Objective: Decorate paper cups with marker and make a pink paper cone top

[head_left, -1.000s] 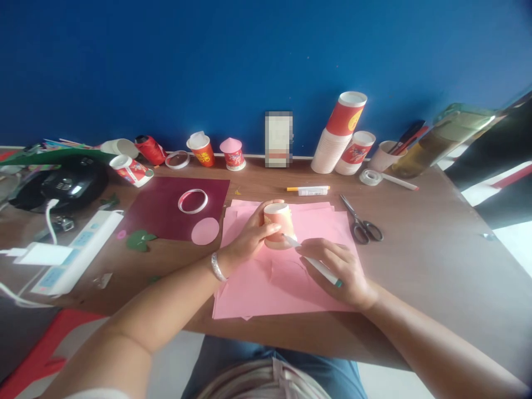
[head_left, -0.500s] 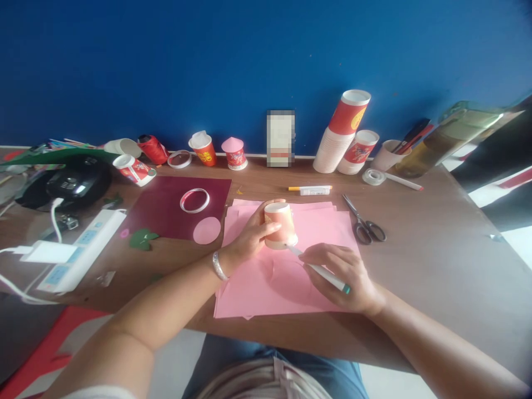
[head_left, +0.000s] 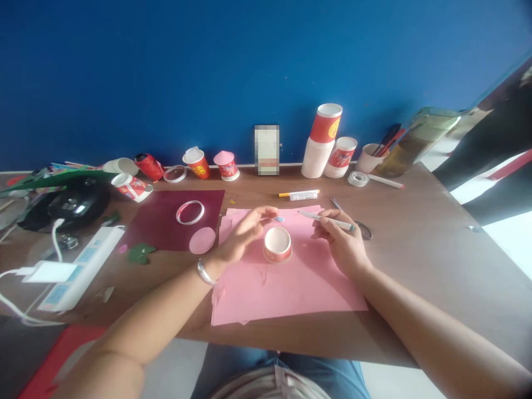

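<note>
A paper cup [head_left: 278, 256] with a white round top and a red side stands on the stack of pink paper [head_left: 291, 293], touched by neither hand. My right hand [head_left: 343, 241] grips a white marker [head_left: 337, 222] with a green end, its uncovered tip pointing left. Above the cup and to its left is my left hand [head_left: 245, 235], fingers bent together. At its fingertips shows a small bluish pen cap [head_left: 279, 219], apart from the marker. Behind my right hand lie the scissors [head_left: 366, 230], partly hidden.
Stacked paper cups [head_left: 318, 158], a cup with a pink cone [head_left: 226, 166] and a tape roll [head_left: 358, 178] line the wall. A yellow-and-white marker [head_left: 303, 195] lies behind the paper. At left are dark red paper [head_left: 166, 216], a pink disc [head_left: 202, 240] and a power strip [head_left: 78, 266].
My left hand has let go of the cup, which now stands on the pink paper. My right hand has drawn the marker away from the cup, up and right.
</note>
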`<state>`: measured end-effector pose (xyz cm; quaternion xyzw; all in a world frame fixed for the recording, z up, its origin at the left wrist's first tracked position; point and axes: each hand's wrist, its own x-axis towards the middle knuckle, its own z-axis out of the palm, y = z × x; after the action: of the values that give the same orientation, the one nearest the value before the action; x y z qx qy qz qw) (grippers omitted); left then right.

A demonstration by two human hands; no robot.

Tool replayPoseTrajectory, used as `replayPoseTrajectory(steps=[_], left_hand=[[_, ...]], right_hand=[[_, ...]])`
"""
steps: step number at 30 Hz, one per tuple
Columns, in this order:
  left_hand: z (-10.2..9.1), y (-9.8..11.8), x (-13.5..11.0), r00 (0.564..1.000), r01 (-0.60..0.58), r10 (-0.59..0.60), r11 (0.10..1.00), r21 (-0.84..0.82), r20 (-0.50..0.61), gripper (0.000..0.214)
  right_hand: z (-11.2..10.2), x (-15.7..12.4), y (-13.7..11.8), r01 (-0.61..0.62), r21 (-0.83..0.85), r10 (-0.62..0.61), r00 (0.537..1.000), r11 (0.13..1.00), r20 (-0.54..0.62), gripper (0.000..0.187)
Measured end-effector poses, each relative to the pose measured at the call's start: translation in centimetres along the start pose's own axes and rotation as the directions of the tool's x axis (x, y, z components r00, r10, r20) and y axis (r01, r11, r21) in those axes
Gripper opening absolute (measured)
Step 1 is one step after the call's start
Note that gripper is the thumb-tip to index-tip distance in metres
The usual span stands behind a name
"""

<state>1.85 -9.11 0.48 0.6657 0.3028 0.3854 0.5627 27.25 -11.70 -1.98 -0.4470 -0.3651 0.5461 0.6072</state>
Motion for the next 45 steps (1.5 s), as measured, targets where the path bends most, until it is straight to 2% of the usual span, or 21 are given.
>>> replayPoseTrajectory(steps=[2, 3, 6, 9, 11, 13, 16, 19, 21, 25, 34, 45], left_hand=[[-1.0, 0.2, 1.5, 0.996, -0.006, 0.025, 0.977, 0.212, -0.088, 0.038], [-1.4, 0.2, 2.4, 0.996, -0.016, 0.048, 0.931, 0.365, -0.08, 0.034], [-2.1, -0.5, 5.0, 0.987, -0.127, 0.02, 0.689, 0.713, 0.157, 0.023], [-1.9, -1.8, 6.7, 0.953, -0.244, -0.037, 0.497, 0.833, 0.301, 0.018], [-1.7, -2.4, 7.3, 0.953, -0.257, -0.031, 0.443, 0.859, 0.301, 0.019], [-1.4, -2.4, 7.5, 0.973, -0.199, -0.015, 0.458, 0.866, 0.231, 0.016], [-1.1, -1.6, 7.8, 0.994, -0.089, 0.002, 0.562, 0.822, 0.107, 0.013], [-0.7, -0.4, 8.2, 0.994, -0.086, 0.008, 0.673, 0.735, 0.109, 0.013], [-0.4, 0.2, 8.4, 0.989, -0.105, 0.003, 0.71, 0.696, 0.146, 0.012], [-0.1, 0.9, 8.4, 0.983, -0.121, -0.006, 0.723, 0.68, 0.182, 0.011], [-0.2, 0.8, 7.8, 0.992, -0.059, -0.027, 0.767, 0.639, 0.124, 0.012], [-0.1, 1.3, 7.6, 0.986, -0.139, 0.045, 0.759, 0.636, 0.161, 0.009]], right_hand=[[-0.1, 0.1, -0.2, -0.001, 0.025, 0.001, 1.0, 1.0, -0.009, 0.027], [-0.1, 0.2, -0.3, -0.01, 0.024, 0.01, 1.0, 1.0, -0.005, 0.028], [-0.2, 0.2, -0.5, -0.05, 0.008, 0.05, 0.998, 0.999, 0.026, 0.029], [-0.2, 0.2, -0.6, -0.061, 0.007, 0.06, 0.998, 0.998, 0.033, 0.031], [-0.3, 0.3, -0.7, -0.063, 0.016, 0.063, 0.998, 0.998, 0.025, 0.031], [-0.3, 0.4, -0.9, -0.064, 0.033, 0.064, 0.998, 0.997, 0.022, 0.032], [-0.3, 0.5, -1.0, -0.06, 0.051, 0.06, 0.998, 0.997, 0.011, 0.033], [-0.3, 0.6, -0.9, -0.052, 0.055, 0.052, 0.999, 0.997, 0.003, 0.031], [-0.3, 0.6, -0.9, -0.05, 0.055, 0.049, 0.999, 0.997, 0.011, 0.03], [-0.5, 0.6, -0.8, -0.033, 0.061, 0.031, 0.999, 0.998, 0.032, 0.027], [-0.5, 0.7, -0.6, -0.048, 0.087, 0.043, 0.997, 0.995, 0.056, 0.026], [-0.4, 0.5, -1.0, -0.067, 0.047, 0.062, 0.993, 0.997, 0.099, 0.029]])
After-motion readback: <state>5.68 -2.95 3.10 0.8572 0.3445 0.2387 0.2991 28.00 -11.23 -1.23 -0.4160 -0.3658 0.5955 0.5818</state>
